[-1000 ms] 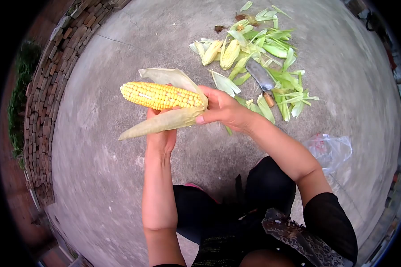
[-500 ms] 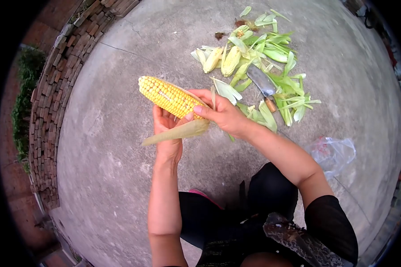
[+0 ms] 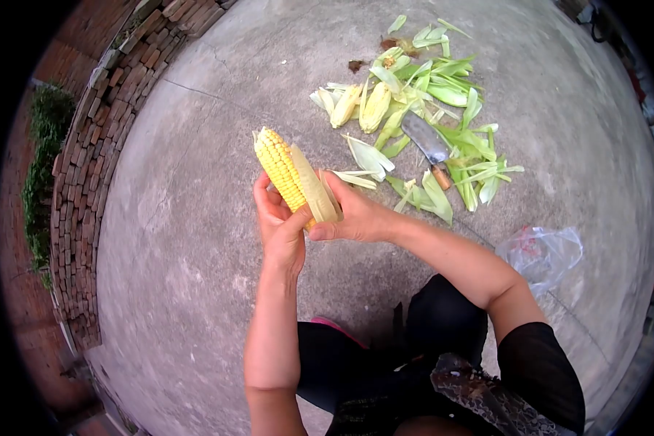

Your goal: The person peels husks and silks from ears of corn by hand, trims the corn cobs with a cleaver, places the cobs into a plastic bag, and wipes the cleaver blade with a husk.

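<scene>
A yellow ear of corn (image 3: 278, 166) is held up over the concrete, its tip pointing away and slightly left. My left hand (image 3: 282, 229) is closed around its lower part from the left, thumb across the kernels. At the right side of the base, my right hand (image 3: 352, 214) grips the ear with its thumb low near the stalk end. A pale strip of husk (image 3: 316, 187) lies along the ear's right side, between the kernels and my right fingers. The fingers behind the ear are partly hidden.
Beyond my hands lie husked corn ears (image 3: 375, 107) and a pile of green husks (image 3: 450, 94). A cleaver (image 3: 426, 136) with a wooden handle rests among them. A clear plastic bag (image 3: 543, 254) is at right; a brick stack (image 3: 87, 189) stands at left.
The ear has turned more upright, its tip swinging right. The husk strip that hung below it now lies along its right side. My right hand has moved lower.
</scene>
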